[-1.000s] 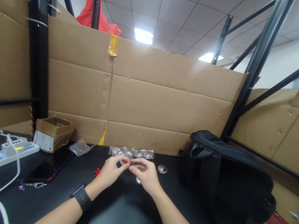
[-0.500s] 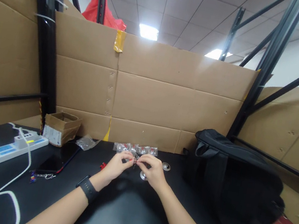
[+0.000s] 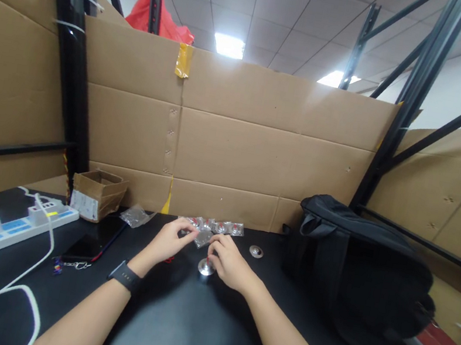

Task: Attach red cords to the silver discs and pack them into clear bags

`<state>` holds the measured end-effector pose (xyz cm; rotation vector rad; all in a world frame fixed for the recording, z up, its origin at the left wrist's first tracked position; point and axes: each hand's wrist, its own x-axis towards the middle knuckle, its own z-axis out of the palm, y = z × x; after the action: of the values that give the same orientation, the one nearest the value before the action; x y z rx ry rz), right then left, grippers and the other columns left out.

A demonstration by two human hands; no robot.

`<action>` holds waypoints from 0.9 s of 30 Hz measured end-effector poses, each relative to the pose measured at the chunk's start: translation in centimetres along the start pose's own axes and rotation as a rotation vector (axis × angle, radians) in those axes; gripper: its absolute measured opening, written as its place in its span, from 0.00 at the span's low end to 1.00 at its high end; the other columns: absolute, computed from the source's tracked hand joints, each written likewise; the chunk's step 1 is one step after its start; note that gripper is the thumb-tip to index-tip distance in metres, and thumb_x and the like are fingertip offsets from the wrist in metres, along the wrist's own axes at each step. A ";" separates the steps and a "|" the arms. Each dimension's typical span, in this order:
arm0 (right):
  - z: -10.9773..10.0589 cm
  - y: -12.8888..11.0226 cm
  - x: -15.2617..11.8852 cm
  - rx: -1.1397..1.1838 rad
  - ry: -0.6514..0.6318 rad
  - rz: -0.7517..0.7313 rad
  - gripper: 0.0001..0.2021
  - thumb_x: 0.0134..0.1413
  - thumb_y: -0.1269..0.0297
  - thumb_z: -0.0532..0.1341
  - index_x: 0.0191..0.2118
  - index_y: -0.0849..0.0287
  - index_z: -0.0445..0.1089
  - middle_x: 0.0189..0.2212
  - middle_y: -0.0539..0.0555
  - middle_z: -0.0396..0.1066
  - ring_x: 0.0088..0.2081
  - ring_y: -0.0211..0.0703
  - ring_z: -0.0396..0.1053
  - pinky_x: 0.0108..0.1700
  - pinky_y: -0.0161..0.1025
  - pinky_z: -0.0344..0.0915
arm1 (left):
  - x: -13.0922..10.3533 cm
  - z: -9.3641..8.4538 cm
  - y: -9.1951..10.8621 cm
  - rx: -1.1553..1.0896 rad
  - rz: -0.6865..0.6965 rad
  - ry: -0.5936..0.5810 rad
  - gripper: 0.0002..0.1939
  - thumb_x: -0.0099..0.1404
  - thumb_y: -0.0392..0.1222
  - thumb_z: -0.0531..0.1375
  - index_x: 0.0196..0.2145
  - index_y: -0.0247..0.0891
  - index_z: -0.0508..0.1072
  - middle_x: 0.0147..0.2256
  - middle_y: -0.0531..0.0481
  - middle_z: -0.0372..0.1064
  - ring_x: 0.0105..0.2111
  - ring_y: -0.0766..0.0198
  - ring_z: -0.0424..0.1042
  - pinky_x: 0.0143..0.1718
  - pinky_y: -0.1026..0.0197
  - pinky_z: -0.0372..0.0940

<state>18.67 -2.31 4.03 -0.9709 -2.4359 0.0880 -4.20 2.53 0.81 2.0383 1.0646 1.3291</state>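
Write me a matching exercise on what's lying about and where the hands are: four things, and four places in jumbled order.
Things
1. Watch
2. Bag
3. Box
4. Right hand

Places
A. Just behind the phone
B. At the nearer metal disc
C. On the left wrist
D. Toward the right end of the table

Right pairs: 1-C, 2-D, 3-A, 4-B

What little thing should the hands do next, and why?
Probably bring the left hand down to steady the shiny metal disc: it looks empty, to one side, while the right hand's fingertips are at a red bit over the disc's middle.
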 end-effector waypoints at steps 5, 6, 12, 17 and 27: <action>0.2 0.2 0.0 0.049 0.005 0.022 0.04 0.60 0.73 0.59 0.37 0.56 0.67 0.48 0.55 0.66 0.51 0.47 0.63 0.55 0.46 0.62 | -1.1 1.3 1.7 0.130 0.135 -0.323 0.08 0.60 0.48 0.65 0.33 0.43 0.79 0.37 0.50 0.76 0.41 0.58 0.72 0.46 0.60 0.63; 0.3 0.3 0.0 0.067 0.002 0.020 0.04 0.60 0.72 0.59 0.37 0.56 0.68 0.47 0.55 0.67 0.50 0.46 0.64 0.55 0.45 0.62 | -1.3 1.8 1.7 0.163 0.135 -0.339 0.07 0.60 0.48 0.65 0.32 0.43 0.78 0.36 0.50 0.76 0.41 0.58 0.72 0.45 0.60 0.62; -0.2 1.6 0.1 0.092 -0.045 0.046 0.04 0.56 0.73 0.62 0.34 0.56 0.72 0.35 0.51 0.71 0.40 0.42 0.69 0.45 0.37 0.64 | -1.7 3.0 1.4 0.324 0.133 -0.398 0.04 0.62 0.43 0.62 0.31 0.43 0.76 0.33 0.53 0.75 0.40 0.58 0.71 0.44 0.60 0.57; -2.1 4.0 -0.8 -0.009 -0.103 0.210 0.11 0.46 0.71 0.67 0.38 0.57 0.76 0.34 0.51 0.74 0.34 0.40 0.69 0.38 0.34 0.63 | -2.0 2.8 2.2 0.403 0.160 -0.411 0.04 0.62 0.42 0.61 0.32 0.43 0.76 0.31 0.54 0.75 0.39 0.59 0.70 0.42 0.59 0.52; -0.8 5.8 -1.2 0.014 -0.232 0.332 0.07 0.48 0.71 0.65 0.33 0.56 0.79 0.29 0.51 0.77 0.30 0.39 0.72 0.35 0.32 0.61 | -2.2 3.3 2.4 0.429 0.196 -0.386 0.04 0.64 0.42 0.62 0.31 0.44 0.76 0.31 0.55 0.76 0.38 0.60 0.70 0.41 0.57 0.48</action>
<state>23.38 1.13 2.79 -1.4207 -2.4474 0.3504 -0.89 -0.55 0.02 2.6357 1.0530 0.7780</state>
